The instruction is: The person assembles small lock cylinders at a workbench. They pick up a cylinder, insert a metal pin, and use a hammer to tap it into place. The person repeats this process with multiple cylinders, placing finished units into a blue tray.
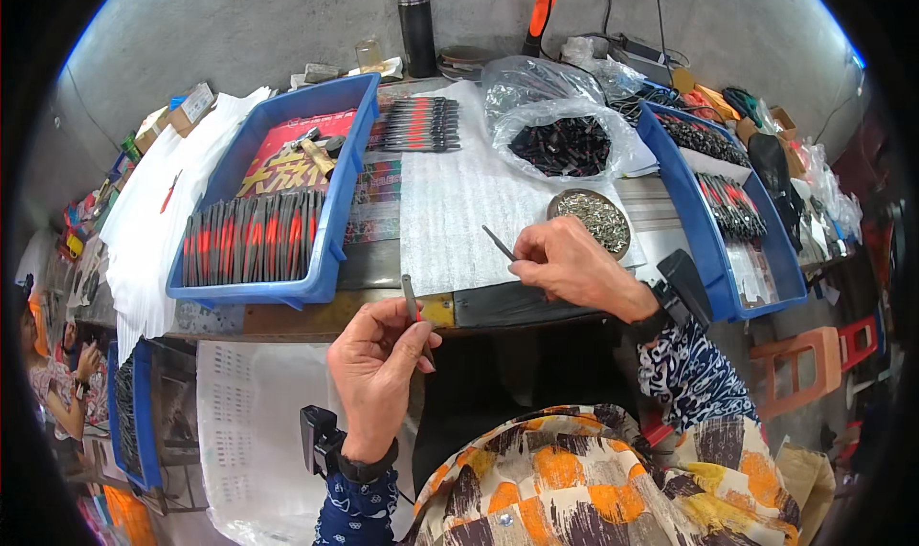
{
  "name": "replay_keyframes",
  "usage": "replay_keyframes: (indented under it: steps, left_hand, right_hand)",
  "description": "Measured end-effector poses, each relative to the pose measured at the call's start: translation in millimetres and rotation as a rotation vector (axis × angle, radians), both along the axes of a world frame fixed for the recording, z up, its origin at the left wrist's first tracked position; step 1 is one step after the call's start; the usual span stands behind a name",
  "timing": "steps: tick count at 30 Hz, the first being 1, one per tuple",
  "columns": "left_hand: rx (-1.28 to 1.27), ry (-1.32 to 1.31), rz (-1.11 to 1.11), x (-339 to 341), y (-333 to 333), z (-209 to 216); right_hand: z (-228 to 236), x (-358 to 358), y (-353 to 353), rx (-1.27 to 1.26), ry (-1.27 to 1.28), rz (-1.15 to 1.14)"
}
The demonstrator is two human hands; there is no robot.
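My left hand (373, 374) is closed around a slim black-and-red pen-like stick (411, 297), held upright just before the table's front edge. Its exact kind does not show. My right hand (579, 267) pinches a thin dark rod (499, 243) between thumb and fingers, over the white foam sheet (445, 245). Beside that hand is a round dish (625, 251) of small shiny metal pieces (593, 219). Behind the dish, a clear plastic bag (505, 125) holds many small black parts (563, 147). A row of black-and-red sticks (421, 123) lies on the foam's far left.
On the left, a blue tray (335, 197) holds upright black-and-red sticks (251, 240). A blue bin (704, 283) at right contains more parts. A black flask (415, 29) stands by the wall. Below are a white basket (258, 431) and an orange stool (799, 369). Another person (72, 393) sits far left.
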State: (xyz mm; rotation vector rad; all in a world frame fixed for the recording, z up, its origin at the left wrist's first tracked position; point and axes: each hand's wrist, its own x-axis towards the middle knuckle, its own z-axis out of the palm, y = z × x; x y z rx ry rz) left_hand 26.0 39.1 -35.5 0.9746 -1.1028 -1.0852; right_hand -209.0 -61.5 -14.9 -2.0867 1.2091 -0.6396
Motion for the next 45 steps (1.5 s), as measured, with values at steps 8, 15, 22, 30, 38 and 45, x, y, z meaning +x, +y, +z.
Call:
replay_keyframes:
  steps: [8, 15, 22, 30, 38, 45]
  left_hand:
    - [0.074, 0.062, -0.129, -22, -2, 2]
    - [0.066, 0.051, -0.168, -37, 0, 7]
    - [0.096, 0.06, -0.189, -48, 3, 10]
    - [0.098, 0.116, -0.208, -56, 6, 10]
    - [0.095, 0.169, -0.232, -59, 6, 8]
    - [0.087, 0.187, -0.228, -60, 6, 6]
  right_hand:
    - [8, 1, 47, 0.385, -0.455, 0.067]
    - [5, 3, 68, 0.231, -0.527, 0.113]
    - [6, 0, 79, 0.237, -0.613, 0.122]
    - [-2, -1, 85, 0.222, -0.636, 0.15]
    - [-7, -1, 87, 0.191, -0.641, 0.145]
    - [-9, 1, 87, 0.185, -0.664, 0.143]
